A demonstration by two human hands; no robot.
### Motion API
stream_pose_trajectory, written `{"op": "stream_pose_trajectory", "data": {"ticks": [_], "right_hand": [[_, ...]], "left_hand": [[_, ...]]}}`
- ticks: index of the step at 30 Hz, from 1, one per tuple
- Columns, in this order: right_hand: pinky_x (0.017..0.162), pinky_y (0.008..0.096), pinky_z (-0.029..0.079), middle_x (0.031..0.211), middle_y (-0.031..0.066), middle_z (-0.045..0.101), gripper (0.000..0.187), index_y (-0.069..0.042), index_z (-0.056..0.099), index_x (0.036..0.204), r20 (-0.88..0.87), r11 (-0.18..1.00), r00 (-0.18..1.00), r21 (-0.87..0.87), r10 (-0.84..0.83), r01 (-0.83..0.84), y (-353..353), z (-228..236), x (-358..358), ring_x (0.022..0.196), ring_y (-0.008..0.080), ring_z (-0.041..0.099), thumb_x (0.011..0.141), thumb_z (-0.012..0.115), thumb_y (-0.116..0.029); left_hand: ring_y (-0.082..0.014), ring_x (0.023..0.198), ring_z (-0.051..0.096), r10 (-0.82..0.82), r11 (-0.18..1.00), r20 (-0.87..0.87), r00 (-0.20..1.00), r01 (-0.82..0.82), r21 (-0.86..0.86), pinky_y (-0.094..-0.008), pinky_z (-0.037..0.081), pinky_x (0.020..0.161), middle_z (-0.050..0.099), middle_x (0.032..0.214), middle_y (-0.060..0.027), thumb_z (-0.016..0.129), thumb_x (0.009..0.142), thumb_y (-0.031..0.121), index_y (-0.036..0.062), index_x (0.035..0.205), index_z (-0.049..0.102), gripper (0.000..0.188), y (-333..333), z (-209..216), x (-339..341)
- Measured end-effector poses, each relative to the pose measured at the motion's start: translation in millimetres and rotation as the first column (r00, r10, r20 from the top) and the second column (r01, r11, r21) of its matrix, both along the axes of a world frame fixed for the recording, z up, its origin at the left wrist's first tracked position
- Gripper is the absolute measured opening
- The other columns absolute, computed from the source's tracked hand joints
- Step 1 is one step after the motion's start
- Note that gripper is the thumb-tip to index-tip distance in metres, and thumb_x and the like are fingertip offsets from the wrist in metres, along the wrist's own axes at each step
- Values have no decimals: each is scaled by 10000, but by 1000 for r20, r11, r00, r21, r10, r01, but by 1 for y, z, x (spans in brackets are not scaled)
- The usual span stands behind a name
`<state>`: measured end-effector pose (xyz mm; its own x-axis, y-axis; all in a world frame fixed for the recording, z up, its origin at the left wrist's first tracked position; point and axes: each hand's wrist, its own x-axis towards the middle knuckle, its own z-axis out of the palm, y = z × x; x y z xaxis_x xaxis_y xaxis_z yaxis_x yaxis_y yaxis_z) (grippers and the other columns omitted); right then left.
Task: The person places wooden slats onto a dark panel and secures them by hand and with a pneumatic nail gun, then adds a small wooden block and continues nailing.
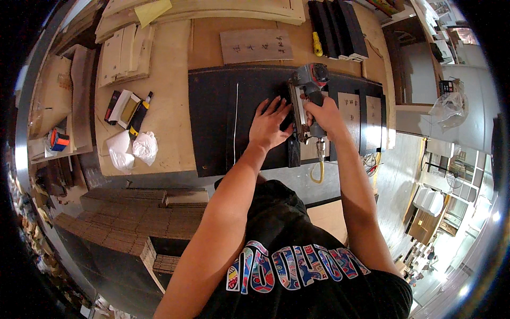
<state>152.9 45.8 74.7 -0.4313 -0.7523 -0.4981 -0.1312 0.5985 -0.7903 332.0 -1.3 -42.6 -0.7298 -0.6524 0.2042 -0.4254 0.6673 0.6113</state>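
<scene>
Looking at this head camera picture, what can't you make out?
- Left hand: head view, palm hidden by its own back.
- Right hand: head view, palm hidden by its back and the grip.
- Nail gun: head view, nose hidden beneath the body.
- Lower-left clutter: head view, too small and blurred, cut off by the dark rim.

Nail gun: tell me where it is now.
In the head view, the nail gun is above and right of centre, in the right hand, just right of the left hand.

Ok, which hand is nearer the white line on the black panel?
Left. Your left hand is just right of the white line; your right hand grips the nail gun, farther right.
</scene>
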Motion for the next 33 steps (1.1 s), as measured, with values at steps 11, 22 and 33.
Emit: {"op": "stream_pose_trajectory", "data": {"ticks": [11, 22, 33], "right_hand": [[579, 337, 505, 642, 65, 620, 196, 8, 669, 846, -40, 999, 999, 29, 16, -15, 1, 0, 1, 565, 171, 617, 902, 657, -179], [560, 353, 498, 631, 59, 603, 200, -15, 598, 775, -64, 988, 987, 23, -151, 152, 62, 44, 18, 561, 176, 619, 904, 684, -142], [541, 338, 510, 711, 41, 619, 177, 6, 609, 962, -20, 950, 951, 28, -309, 310, 182, 44, 32, 553, 150, 616, 915, 719, -124]], "left_hand": [[-239, 1498, 446, -7, 1000, 3, 1000, 7, 19, -457, 230, 1288, 593, 1527, -76, 716, 890, 382, 153, 1427, 628, 590, 0, 3, 0], [-238, 1526, 413, -37, 999, 30, 999, 36, 14, -464, 242, 1284, 554, 1572, -74, 639, 955, 416, 185, 1503, 574, 598, -1, -6, 3], [-244, 1461, 502, 25, 999, -23, 999, -26, -48, -473, 319, 1246, 626, 1489, -94, 673, 940, 327, 171, 1436, 634, 522, 3, -8, 1]]}}
